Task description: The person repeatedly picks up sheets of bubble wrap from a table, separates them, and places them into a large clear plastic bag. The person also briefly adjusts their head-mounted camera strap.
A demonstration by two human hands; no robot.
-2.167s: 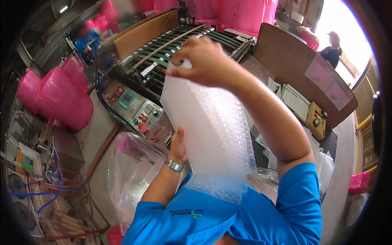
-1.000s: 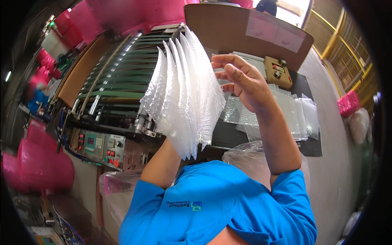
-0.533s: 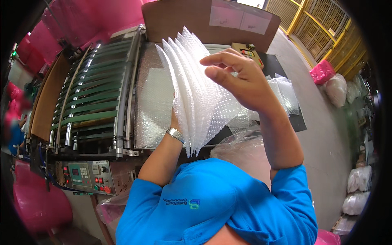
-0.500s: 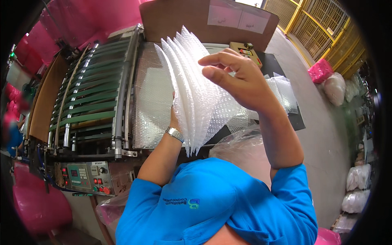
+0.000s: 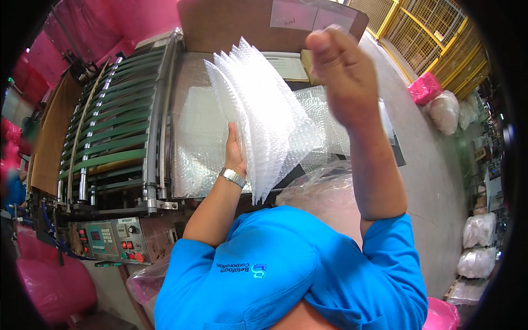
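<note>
My left hand (image 5: 235,154), with a metal watch at the wrist, grips a fanned stack of clear bubble wrap sheets (image 5: 278,121) by its left side. The sheets stand upright and spread apart at their top corners. Whether they are single sheets or pouches I cannot tell. My left fingers are partly hidden behind the stack. Up to the right of it, apart from the sheets, my right hand (image 5: 349,80) is raised with its fingers curled in and somewhat blurred. Nothing shows in it.
More bubble wrap (image 5: 201,115) lies on the worktable under and left of the stack, and other pieces (image 5: 319,104) to its right. A machine with green belts (image 5: 118,126) adjoins on the left, its control panel (image 5: 110,239) below. A brown board (image 5: 225,27) stands behind.
My right hand has risen away from the sheets, up and to the right, and its fingers have curled in. My left hand still holds the stack, and more of that hand now shows.
</note>
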